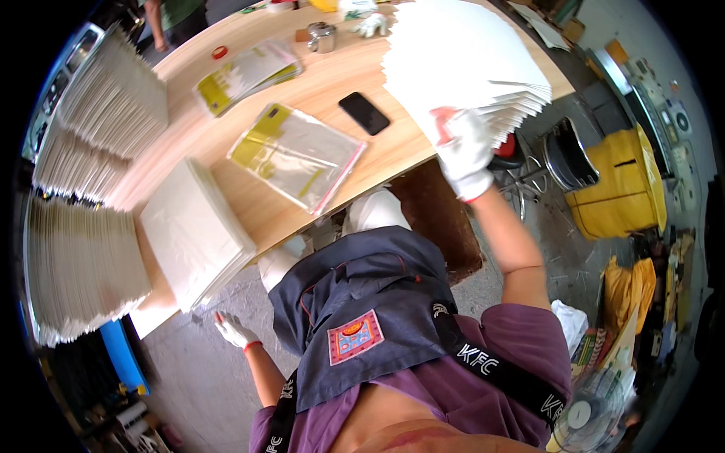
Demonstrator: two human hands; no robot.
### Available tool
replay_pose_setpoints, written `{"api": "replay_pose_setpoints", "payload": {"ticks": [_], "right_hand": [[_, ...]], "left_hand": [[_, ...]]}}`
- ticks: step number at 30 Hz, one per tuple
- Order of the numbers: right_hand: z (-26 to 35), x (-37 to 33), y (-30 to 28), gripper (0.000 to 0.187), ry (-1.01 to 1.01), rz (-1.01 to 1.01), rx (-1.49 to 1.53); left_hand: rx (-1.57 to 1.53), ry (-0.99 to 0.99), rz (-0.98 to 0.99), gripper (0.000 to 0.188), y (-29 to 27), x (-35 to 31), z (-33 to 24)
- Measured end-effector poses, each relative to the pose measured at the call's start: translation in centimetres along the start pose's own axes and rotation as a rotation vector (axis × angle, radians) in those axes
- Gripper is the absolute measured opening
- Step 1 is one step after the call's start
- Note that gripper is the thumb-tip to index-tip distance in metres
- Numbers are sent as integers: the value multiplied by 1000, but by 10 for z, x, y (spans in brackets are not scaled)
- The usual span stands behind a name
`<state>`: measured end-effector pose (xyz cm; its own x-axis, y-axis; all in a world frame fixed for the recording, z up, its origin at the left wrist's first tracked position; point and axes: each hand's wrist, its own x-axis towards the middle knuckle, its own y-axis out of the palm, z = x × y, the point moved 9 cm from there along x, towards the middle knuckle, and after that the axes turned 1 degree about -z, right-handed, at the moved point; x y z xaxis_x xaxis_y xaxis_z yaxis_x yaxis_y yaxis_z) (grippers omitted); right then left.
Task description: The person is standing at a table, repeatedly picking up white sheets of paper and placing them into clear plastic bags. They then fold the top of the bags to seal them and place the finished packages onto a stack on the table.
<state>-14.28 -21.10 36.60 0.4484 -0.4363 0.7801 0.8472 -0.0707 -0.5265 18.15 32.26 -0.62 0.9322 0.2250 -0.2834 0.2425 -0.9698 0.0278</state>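
My right hand (463, 148), in a white glove with a red cuff, grips the near edge of a thick fanned stack of white sheets (461, 60) on the right end of the wooden table (332, 83). My left hand (234, 330), gloved the same way, hangs below the table's front edge with nothing in it, fingers apart. A flat pile of white sheets (195, 230) lies on the table's left end, nearest that hand. Clear plastic bags with yellow strips (296, 155) lie in the middle, and a black phone (364, 113) sits beside them.
Tall stacks of white sheets (83, 264) line the far left. More yellow-edged bags (245, 74), a metal tin (322, 36) and a red tape roll (219, 52) lie at the back. Another person (174, 19) stands behind the table. A yellow bin (619, 181) and stool (507, 151) stand right.
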Motion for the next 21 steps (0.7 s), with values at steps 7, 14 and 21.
{"api": "replay_pose_setpoints", "payload": {"ticks": [7, 14, 21], "right_hand": [[-95, 50, -69, 23, -166, 296, -764], [-90, 41, -103, 22, -302, -118, -644], [-77, -34, -136, 25, -172, -220, -508]], "left_hand": [[357, 491, 415, 40, 123, -102, -25], [631, 1130, 881, 35, 288, -223, -76], [1178, 1247, 905, 47, 360, -220, -57]]}}
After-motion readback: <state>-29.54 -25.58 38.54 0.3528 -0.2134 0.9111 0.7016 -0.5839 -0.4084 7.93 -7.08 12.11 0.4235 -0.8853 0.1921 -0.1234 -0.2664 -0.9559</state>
